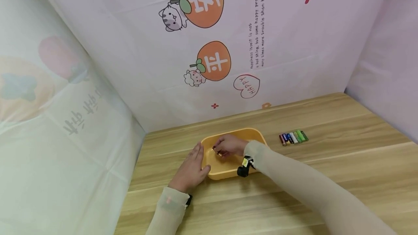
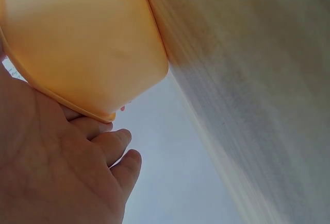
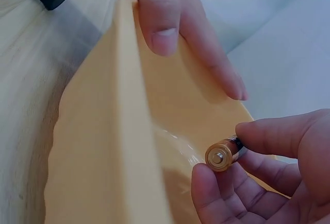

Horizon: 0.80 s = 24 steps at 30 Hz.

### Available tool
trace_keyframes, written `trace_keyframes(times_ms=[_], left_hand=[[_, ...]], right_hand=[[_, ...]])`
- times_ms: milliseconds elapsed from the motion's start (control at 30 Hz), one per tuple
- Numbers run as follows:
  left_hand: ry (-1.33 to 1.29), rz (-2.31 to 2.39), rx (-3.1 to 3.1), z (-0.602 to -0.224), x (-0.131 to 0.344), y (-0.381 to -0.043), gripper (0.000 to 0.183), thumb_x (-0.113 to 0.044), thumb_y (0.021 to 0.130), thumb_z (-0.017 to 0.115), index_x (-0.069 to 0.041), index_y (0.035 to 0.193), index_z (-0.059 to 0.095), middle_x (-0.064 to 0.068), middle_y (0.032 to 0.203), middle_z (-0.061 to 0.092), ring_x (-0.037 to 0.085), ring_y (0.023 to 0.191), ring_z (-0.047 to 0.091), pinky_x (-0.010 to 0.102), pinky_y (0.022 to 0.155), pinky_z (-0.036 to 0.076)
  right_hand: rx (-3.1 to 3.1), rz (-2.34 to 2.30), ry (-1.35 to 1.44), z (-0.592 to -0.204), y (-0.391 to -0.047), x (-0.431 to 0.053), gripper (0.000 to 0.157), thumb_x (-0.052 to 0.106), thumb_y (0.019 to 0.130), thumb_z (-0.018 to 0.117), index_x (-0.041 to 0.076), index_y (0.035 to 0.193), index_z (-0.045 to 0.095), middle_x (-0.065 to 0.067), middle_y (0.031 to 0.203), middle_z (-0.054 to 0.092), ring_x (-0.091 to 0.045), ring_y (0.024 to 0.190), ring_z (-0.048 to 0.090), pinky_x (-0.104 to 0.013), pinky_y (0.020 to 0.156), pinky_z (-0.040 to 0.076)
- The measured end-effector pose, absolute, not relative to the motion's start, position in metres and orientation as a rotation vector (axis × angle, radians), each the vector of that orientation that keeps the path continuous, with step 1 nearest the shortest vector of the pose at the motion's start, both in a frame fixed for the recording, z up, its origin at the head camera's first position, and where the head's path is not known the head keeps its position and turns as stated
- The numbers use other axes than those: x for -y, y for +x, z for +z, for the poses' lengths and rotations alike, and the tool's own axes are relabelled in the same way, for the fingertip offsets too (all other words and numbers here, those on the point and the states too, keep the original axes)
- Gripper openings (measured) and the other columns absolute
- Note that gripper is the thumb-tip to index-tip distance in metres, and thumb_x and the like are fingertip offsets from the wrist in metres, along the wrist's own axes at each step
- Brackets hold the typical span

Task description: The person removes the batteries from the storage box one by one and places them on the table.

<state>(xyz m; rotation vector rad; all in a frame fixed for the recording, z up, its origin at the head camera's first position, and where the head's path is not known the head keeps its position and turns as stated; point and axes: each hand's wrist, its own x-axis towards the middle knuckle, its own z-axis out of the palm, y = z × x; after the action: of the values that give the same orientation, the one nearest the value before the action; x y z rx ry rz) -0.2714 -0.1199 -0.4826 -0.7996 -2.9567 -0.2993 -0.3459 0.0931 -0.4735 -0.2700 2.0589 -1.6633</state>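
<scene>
A yellow-orange plastic basin stands on the table. My left hand rests along its left rim, fingers straight; in the right wrist view its thumb reaches over the edge. The left wrist view shows the left palm against the basin's outer wall. Inside the basin, my right hand pinches a gold-and-black battery between thumb and fingertips. The battery's button end faces the right wrist camera, and its other end is partly behind a finger.
Several batteries in red, blue, white and green lie side by side in a row to the right of the basin. The wood-grain table meets a printed cloth wall at the back, with cloth on both sides.
</scene>
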Motion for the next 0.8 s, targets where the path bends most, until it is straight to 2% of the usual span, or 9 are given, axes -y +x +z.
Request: trace_keyframes(times_ms=[433,800], left_hand=[[-0.798,-0.315,2.952,-0.487,0.12,-0.272,0.073,-0.04,0.099,0.044,0.005,0.152,0.02,0.016,0.161,0.009,0.023,0.147,0.009,0.041,0.115,0.019],[-0.776,-0.288,2.973,-0.486,0.12,-0.272,0.074,-0.043,0.1,0.04,0.003,0.153,0.017,0.014,0.162,0.007,0.02,0.147,0.006,0.04,0.116,0.018]], right_hand=[[-1.997,-1.727,-0.242,-0.47,-0.342,-0.117,0.024,0.005,0.09,0.065,-0.007,0.111,0.063,-0.019,0.097,0.066,-0.022,0.076,0.062,-0.041,0.072,0.057],[-1.961,-1.77,-0.248,-0.463,-0.34,-0.138,0.031,0.006,0.092,0.064,-0.011,0.117,0.06,-0.025,0.104,0.064,-0.026,0.082,0.065,-0.045,0.079,0.056]])
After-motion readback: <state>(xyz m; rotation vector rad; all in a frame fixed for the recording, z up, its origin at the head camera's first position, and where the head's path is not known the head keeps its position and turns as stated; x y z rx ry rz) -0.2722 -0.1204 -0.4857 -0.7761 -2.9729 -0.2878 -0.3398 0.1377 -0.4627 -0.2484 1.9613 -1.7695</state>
